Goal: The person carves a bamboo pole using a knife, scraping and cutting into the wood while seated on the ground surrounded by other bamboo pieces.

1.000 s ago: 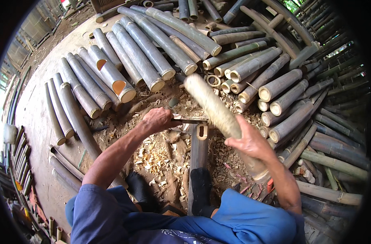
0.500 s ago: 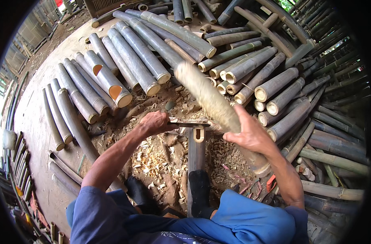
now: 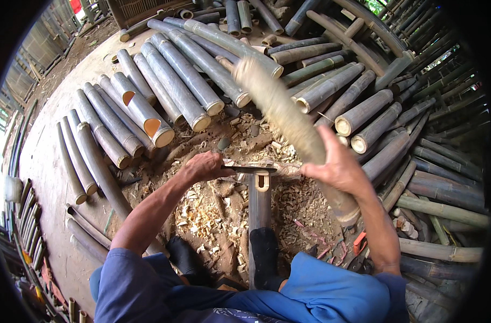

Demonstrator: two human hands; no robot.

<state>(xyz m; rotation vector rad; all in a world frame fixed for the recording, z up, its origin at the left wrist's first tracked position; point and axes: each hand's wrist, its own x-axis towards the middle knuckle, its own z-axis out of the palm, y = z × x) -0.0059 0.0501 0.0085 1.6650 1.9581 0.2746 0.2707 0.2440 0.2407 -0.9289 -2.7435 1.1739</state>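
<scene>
My left hand [image 3: 204, 166] is closed around the handle end of a dark-bladed knife [image 3: 251, 169]. Its blade lies crosswise at the end of a bamboo tube [image 3: 260, 207], just behind a pale cut slot in the wall. My black-socked foot [image 3: 264, 253] rests on that tube and holds its near part down. In my right hand [image 3: 337, 164] is a thick, pale wooden club [image 3: 283, 116], smeared by motion. The club is tilted, with its far end up to the left and raised over the work; its butt shows below the hand.
Wood chips [image 3: 200, 215] litter the ground around the tube. Several cut bamboo tubes [image 3: 178, 86] lie in a row beyond, one with orange-edged openings [image 3: 152, 126]. More bamboo [image 3: 364, 113] is piled at the right. A red-orange object [image 3: 359, 243] lies near my right forearm.
My right hand and the club have moved up a little, away from the knife. The knife, my left hand and the slotted tube stay nearly where they were.
</scene>
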